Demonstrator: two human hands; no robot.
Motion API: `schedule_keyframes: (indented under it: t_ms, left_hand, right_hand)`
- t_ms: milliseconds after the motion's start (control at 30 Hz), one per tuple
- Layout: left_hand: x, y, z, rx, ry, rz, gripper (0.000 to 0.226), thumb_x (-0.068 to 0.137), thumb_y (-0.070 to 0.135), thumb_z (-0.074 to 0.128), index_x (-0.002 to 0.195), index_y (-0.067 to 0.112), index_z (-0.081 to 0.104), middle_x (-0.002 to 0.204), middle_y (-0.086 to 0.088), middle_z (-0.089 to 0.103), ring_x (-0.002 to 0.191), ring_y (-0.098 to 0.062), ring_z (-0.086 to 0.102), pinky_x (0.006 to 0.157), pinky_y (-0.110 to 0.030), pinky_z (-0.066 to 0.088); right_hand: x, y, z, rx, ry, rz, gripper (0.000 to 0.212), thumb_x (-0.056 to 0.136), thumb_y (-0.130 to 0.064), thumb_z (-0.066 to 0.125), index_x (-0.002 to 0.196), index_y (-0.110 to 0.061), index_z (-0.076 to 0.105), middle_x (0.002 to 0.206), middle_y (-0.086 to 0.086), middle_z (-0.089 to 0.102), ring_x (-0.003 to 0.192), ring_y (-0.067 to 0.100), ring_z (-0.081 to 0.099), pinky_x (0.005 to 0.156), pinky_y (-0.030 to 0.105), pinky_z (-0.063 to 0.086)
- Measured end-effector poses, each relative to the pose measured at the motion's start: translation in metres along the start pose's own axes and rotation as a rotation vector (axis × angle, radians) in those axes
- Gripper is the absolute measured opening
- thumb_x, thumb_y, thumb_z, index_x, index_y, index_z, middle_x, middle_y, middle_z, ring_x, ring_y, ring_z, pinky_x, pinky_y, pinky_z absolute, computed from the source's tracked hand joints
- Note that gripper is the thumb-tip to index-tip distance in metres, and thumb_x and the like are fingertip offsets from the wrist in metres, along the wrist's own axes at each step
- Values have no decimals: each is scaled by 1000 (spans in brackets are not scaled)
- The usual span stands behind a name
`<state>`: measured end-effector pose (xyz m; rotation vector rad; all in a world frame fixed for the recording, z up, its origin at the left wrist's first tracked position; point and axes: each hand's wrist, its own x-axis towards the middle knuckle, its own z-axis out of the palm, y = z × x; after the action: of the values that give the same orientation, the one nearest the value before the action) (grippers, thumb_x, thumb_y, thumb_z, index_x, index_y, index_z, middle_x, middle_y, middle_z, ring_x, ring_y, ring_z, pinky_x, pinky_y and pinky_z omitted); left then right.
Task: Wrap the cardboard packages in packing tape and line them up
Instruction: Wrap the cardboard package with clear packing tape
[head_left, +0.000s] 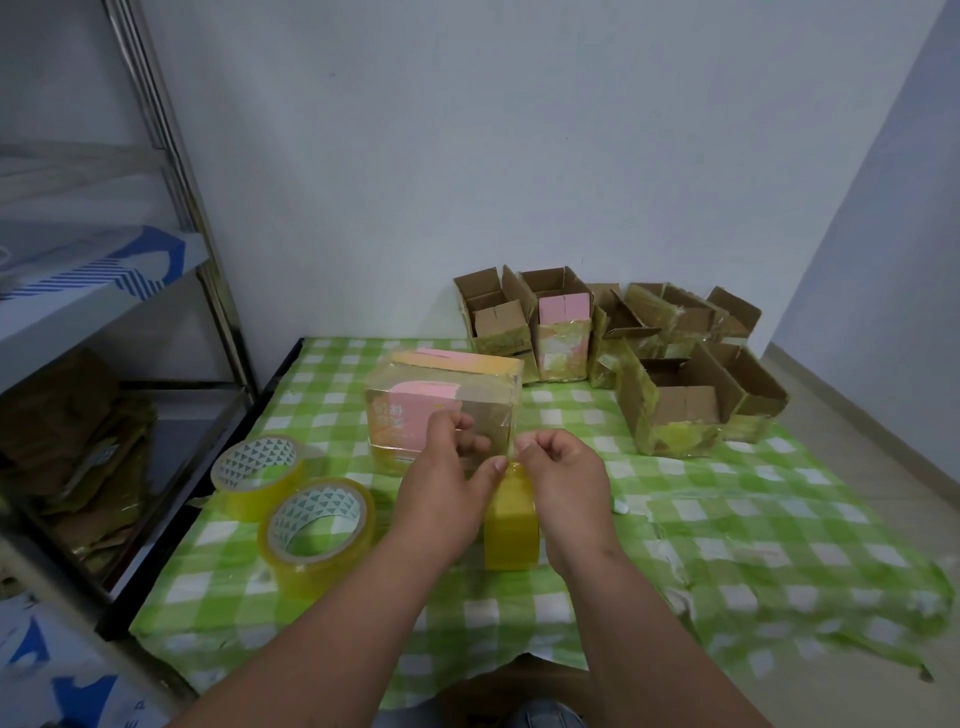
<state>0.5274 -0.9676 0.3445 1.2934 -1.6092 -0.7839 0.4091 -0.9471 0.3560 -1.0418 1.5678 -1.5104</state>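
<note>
A pink and orange cardboard package covered in clear tape sits on the green checked cloth in the middle. My left hand and my right hand meet just in front of its near right corner, both pinching a strip of yellowish tape. That strip runs from a tape roll standing on edge below and between my hands. Whether either hand also touches the roll is hidden.
Two more tape rolls lie flat at the left. Several open, tape-covered cardboard boxes stand in rows at the back right by the wall. A metal shelf with flattened cardboard stands at the left. A white scrap lies on the cloth.
</note>
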Motion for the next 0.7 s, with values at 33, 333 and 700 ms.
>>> schedule_keyframes:
  t_ms: [33, 333, 700]
  left_hand:
    - [-1, 1, 1, 33, -3, 40, 47, 87, 26, 71, 96, 46, 30, 92, 15, 63, 84, 6, 61, 70, -21, 47]
    - [-3, -1, 2, 143, -32, 251, 17, 91, 14, 63, 91, 31, 62, 89, 11, 55, 85, -4, 54, 72, -17, 42]
    - [3, 9, -3, 135, -72, 147, 26, 92, 3, 57, 76, 23, 52, 99, 7, 41, 96, 9, 41, 81, -3, 34]
  right_hand:
    - [0, 0, -1, 16, -2, 8, 14, 92, -18, 66, 79, -21, 68, 68, -17, 68, 68, -3, 60, 56, 8, 41]
    - [-6, -9, -12, -7, -63, 24, 43, 92, -16, 67, 123, -31, 40, 82, 10, 68, 69, -6, 63, 62, 13, 38]
    - [-16, -8, -7, -624, -17, -303, 17, 82, -31, 70, 96, -41, 66, 116, -18, 40, 110, 6, 49, 100, 40, 35]
